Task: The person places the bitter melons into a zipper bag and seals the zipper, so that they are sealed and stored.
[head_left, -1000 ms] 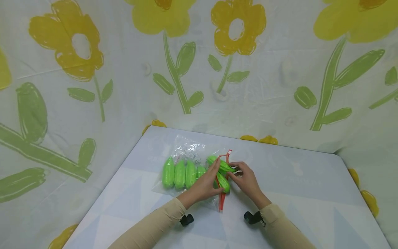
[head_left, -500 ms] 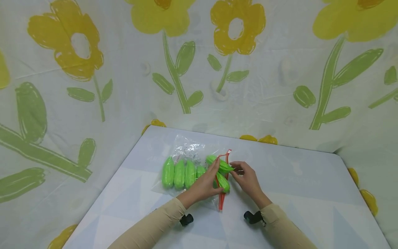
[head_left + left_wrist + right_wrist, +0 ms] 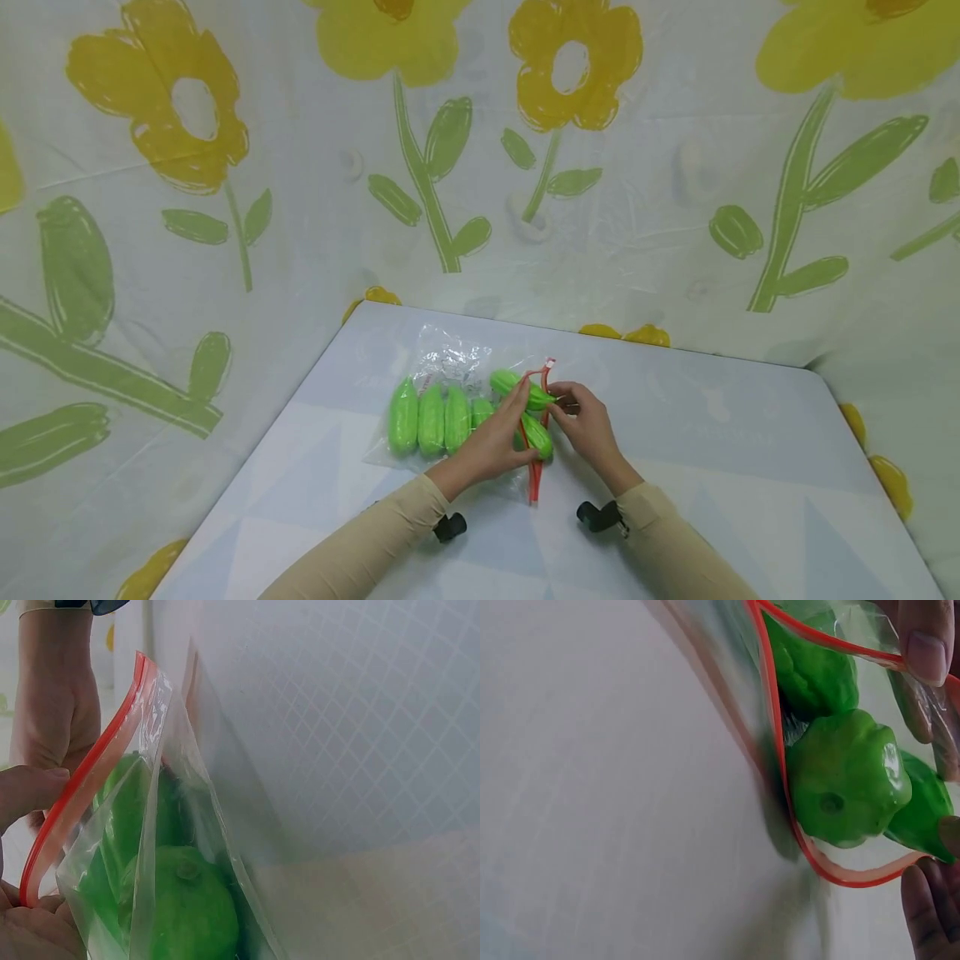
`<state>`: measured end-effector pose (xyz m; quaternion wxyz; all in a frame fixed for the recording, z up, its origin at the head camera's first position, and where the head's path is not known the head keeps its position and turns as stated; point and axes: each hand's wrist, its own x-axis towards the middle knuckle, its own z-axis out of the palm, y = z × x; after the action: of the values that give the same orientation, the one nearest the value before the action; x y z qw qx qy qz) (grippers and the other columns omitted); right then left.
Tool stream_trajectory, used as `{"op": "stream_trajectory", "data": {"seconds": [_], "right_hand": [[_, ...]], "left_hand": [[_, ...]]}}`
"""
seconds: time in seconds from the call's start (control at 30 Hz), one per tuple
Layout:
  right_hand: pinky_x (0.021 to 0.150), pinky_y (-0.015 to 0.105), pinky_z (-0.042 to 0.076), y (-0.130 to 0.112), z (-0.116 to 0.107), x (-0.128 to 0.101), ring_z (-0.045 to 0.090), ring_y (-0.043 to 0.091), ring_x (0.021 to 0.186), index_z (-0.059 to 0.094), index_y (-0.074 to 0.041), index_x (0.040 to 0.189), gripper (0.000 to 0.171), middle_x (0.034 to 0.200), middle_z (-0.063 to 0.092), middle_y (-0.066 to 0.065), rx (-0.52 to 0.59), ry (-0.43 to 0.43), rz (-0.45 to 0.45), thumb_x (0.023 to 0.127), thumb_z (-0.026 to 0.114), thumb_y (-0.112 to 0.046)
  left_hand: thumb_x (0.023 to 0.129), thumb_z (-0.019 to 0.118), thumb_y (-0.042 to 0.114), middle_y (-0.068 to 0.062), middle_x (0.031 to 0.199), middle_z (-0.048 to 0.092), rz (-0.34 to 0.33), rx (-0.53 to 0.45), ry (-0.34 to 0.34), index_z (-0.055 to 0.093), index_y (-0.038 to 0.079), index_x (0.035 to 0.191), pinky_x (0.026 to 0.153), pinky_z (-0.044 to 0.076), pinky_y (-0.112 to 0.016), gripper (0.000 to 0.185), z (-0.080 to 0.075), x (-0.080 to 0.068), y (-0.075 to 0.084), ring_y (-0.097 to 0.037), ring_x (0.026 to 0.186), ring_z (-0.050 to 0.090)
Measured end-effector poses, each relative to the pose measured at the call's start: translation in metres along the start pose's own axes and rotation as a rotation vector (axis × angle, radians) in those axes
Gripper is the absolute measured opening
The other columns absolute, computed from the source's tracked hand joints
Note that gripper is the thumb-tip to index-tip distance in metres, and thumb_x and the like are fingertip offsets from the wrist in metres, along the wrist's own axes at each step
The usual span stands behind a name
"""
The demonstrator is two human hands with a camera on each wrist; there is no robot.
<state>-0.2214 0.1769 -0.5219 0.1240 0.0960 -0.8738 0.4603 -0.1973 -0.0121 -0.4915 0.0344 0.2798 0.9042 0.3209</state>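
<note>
A clear zip bag [image 3: 450, 346] with a red zip edge [image 3: 780, 750] lies on the table, its mouth spread towards the right. My left hand [image 3: 491, 442] grips the red edge between thumb and fingers, also visible in the left wrist view. Between thumb and fingers, my right hand [image 3: 588, 421] pinches the pointed tip of a green ridged gourd [image 3: 536, 396], most of which is inside the bag mouth. Just below it another gourd [image 3: 537, 437] lies in the opening, its blunt end [image 3: 844, 780] facing the right wrist view.
Several more green gourds [image 3: 432, 421] lie side by side in the bag's left part. The pale table [image 3: 720, 450] extends to the right, with flowered cloth [image 3: 615, 208] hanging behind it. A black wrist camera [image 3: 600, 517] sits under each forearm.
My right hand has moved slightly left, and the pinched gourd has slid further left into the bag. The left hand keeps its hold on the bag's edge.
</note>
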Motion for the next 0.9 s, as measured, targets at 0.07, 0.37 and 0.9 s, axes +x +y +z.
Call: {"op": "stream_trajectory", "data": {"seconds": [0.07,0.37,0.9], "right_hand": [[0.077,0.029,0.054,-0.001,0.001,0.001,0.06,0.011,0.089,0.061,-0.014,0.111,0.028,0.107,0.062,-0.004,0.013,0.006,0.0,0.085,0.068,-0.02],[0.075,0.026,0.054,-0.004,0.008,0.004,0.06,0.008,0.087,0.061,-0.016,0.108,0.025,0.103,0.063,-0.005,0.042,0.017,0.04,0.084,0.069,-0.021],[0.072,0.027,0.054,0.003,0.001,-0.008,0.06,0.008,0.082,0.063,-0.016,0.107,0.026,0.097,0.065,-0.005,0.027,0.047,0.058,0.084,0.069,-0.027]], "left_hand": [[0.079,0.074,0.032,0.006,0.156,-0.003,0.003,0.0,-0.001,-0.012,0.027,0.147,0.1,0.041,-0.038,0.11,0.0,0.0,0.0,-0.024,0.135,0.031],[0.079,0.073,0.03,0.005,0.156,0.0,0.015,0.018,0.004,-0.009,0.024,0.149,0.095,0.046,-0.036,0.109,0.0,0.001,0.001,-0.025,0.13,0.039],[0.078,0.075,0.03,0.004,0.156,-0.001,-0.003,0.034,0.004,-0.011,0.025,0.148,0.099,0.042,-0.036,0.11,0.001,0.001,-0.001,-0.023,0.133,0.034]]}}
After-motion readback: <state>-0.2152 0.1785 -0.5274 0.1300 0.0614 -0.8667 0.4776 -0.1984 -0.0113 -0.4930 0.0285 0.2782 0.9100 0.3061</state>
